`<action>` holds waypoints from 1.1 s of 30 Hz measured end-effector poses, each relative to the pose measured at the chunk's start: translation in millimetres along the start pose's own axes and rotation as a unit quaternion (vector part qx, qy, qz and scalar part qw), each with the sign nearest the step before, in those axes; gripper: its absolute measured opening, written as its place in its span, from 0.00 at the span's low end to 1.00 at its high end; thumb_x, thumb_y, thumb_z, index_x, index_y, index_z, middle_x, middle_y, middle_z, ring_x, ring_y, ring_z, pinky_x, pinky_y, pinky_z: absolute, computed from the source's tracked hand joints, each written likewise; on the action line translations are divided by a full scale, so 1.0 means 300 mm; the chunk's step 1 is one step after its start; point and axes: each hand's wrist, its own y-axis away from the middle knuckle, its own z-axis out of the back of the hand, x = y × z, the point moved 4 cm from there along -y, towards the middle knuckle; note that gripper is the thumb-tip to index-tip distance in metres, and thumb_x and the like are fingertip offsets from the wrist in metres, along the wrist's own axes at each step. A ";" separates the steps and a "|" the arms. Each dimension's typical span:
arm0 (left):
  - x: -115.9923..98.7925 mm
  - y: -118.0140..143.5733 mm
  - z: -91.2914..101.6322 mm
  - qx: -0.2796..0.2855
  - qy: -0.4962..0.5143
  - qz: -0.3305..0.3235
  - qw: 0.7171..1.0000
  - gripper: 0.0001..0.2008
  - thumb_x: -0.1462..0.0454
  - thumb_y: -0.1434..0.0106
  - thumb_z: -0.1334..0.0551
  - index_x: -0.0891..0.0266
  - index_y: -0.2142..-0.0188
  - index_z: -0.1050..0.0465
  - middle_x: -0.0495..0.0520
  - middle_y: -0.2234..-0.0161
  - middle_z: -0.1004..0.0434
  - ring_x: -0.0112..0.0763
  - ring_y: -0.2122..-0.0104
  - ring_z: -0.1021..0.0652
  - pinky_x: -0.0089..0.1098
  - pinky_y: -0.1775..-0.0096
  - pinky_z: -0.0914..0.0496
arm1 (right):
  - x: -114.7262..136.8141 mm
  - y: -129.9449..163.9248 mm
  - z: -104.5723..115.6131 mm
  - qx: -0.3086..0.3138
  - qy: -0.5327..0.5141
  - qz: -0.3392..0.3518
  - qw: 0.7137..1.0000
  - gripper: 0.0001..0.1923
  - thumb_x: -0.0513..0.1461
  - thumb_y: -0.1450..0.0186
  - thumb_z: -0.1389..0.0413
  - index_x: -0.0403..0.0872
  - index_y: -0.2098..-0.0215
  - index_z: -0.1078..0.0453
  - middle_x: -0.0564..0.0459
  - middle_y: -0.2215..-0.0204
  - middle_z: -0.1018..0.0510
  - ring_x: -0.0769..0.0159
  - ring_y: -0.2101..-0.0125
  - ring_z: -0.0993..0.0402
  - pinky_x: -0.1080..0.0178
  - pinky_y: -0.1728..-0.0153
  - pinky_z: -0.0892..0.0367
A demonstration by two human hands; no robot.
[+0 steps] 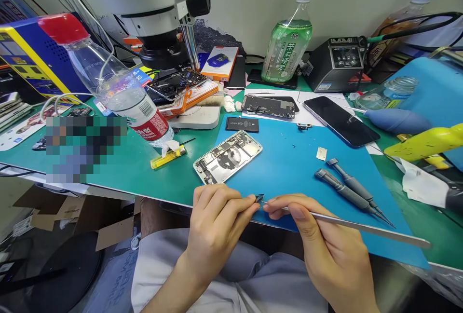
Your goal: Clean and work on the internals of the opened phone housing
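Note:
My left hand (217, 219) pinches a tiny dark part (259, 197) between thumb and forefinger at the near edge of the blue mat (289, 168). My right hand (318, 240) holds long metal tweezers (361, 227), whose tip meets that small part. Just beyond my hands an opened phone body (227, 156) lies on the mat with its boards exposed. A small black battery (242, 124) rests behind it.
Two grey screwdrivers (347, 190) lie to the right on the mat. A yellow lighter (168, 157), a clear bottle with a red cap (119, 86), a microscope (159, 9), a green bottle (287, 45), a soldering station (336, 62), a dark phone (340, 121) and another opened phone (268, 106) crowd the bench.

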 end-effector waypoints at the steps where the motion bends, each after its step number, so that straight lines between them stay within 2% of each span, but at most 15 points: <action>1: 0.000 0.000 0.000 -0.001 0.001 -0.001 1.000 0.04 0.70 0.30 0.30 0.62 0.57 0.18 0.50 0.65 0.18 0.33 0.61 0.22 0.37 0.54 0.32 | 0.003 -0.001 -0.001 -0.003 0.001 -0.002 1.000 0.14 0.37 0.21 0.49 0.52 0.57 0.20 0.57 0.62 0.15 0.72 0.64 0.17 0.71 0.59 0.22; 9: -0.003 -0.001 -0.001 -0.013 -0.009 -0.007 1.000 0.03 0.69 0.29 0.30 0.61 0.57 0.19 0.50 0.67 0.19 0.33 0.62 0.23 0.36 0.54 0.31 | 0.025 0.002 0.000 -0.025 0.031 0.006 0.999 0.15 0.36 0.21 0.49 0.52 0.58 0.21 0.58 0.64 0.16 0.74 0.65 0.18 0.74 0.61 0.24; 17: -0.002 0.001 -0.001 -0.012 -0.008 -0.010 1.000 0.04 0.69 0.30 0.30 0.61 0.57 0.19 0.50 0.67 0.19 0.33 0.63 0.22 0.37 0.54 0.30 | 0.013 0.001 0.000 0.000 0.022 0.016 1.000 0.14 0.37 0.21 0.49 0.52 0.55 0.21 0.56 0.62 0.16 0.72 0.63 0.17 0.72 0.58 0.22; 27: -0.003 0.001 -0.001 -0.009 -0.010 -0.014 1.000 0.05 0.70 0.30 0.30 0.59 0.57 0.19 0.49 0.67 0.18 0.34 0.63 0.21 0.36 0.56 0.30 | 0.024 -0.004 -0.001 -0.036 0.033 -0.005 0.999 0.15 0.36 0.21 0.49 0.51 0.62 0.21 0.57 0.65 0.16 0.72 0.67 0.17 0.73 0.62 0.23; 33: -0.001 0.004 -0.003 -0.010 -0.003 -0.011 1.000 0.05 0.70 0.31 0.29 0.61 0.57 0.19 0.50 0.66 0.18 0.34 0.62 0.22 0.37 0.55 0.30 | 0.017 0.001 0.001 -0.022 0.021 0.017 0.999 0.13 0.35 0.22 0.48 0.51 0.58 0.21 0.56 0.63 0.15 0.70 0.65 0.17 0.70 0.60 0.22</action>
